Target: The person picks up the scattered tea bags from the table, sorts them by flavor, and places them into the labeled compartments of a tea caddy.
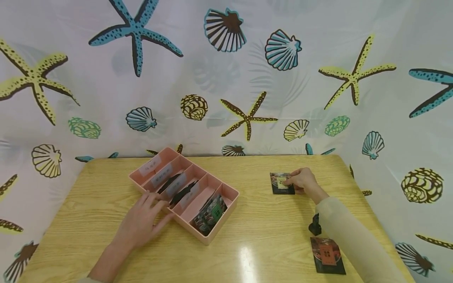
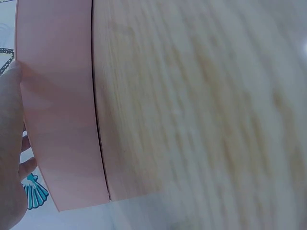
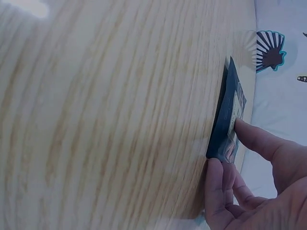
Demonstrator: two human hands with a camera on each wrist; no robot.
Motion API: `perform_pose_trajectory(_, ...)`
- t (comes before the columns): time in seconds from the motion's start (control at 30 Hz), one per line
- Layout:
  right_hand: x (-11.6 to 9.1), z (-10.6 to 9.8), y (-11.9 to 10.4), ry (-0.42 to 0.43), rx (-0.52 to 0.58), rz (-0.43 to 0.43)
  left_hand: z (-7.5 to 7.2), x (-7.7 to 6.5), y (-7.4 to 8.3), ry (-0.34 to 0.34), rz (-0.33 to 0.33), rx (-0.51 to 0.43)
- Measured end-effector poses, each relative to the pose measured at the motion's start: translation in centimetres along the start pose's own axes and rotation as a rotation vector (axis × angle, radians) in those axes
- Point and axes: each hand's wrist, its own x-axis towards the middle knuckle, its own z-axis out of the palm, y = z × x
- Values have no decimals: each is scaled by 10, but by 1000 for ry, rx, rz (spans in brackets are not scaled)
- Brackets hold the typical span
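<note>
At the right rear of the table, my right hand [image 1: 303, 181] pinches a dark sachet with a yellow label [image 1: 281, 184]. The right wrist view shows the thumb on the printed face of the sachet [image 3: 230, 115] and fingers at its edge, close to the tabletop. My left hand [image 1: 141, 218] rests with loosely spread fingers on the near rim of a pink divided box [image 1: 209, 236]. In the left wrist view, the hand [image 2: 10, 129] lies along the rim of the box [image 2: 62, 120]. Sachets with green labels [image 1: 212, 214] stand in the box's nearest compartment.
Dark packets [image 1: 184, 192] stand in middle compartments, whose dividers bear handwritten white labels [image 1: 150, 165]. A sachet with a red label [image 1: 328, 255] lies at the front right, with a small black object [image 1: 315, 226] just behind it, beside the right sleeve. Patterned fabric [image 1: 226, 78] surrounds the table.
</note>
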Motion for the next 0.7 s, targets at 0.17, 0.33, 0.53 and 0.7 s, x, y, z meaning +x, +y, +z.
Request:
perform_pose_trajectory(0.17, 2, 1, 1, -1, -7, 4, -1, 0, 0, -1, 5, 11)
perform_pose_trajectory(0.33, 0, 1, -1, -9, 15, 5, -1, 1, 0, 0, 2, 13)
perform_pose_trajectory(0.53, 0, -1, 1, -4, 21, 2, -1, 1, 1, 3, 4, 9)
perform_pose_trajectory(0.7, -1, -3, 2, -18, 29, 5, -1, 1, 1, 4, 6, 12)
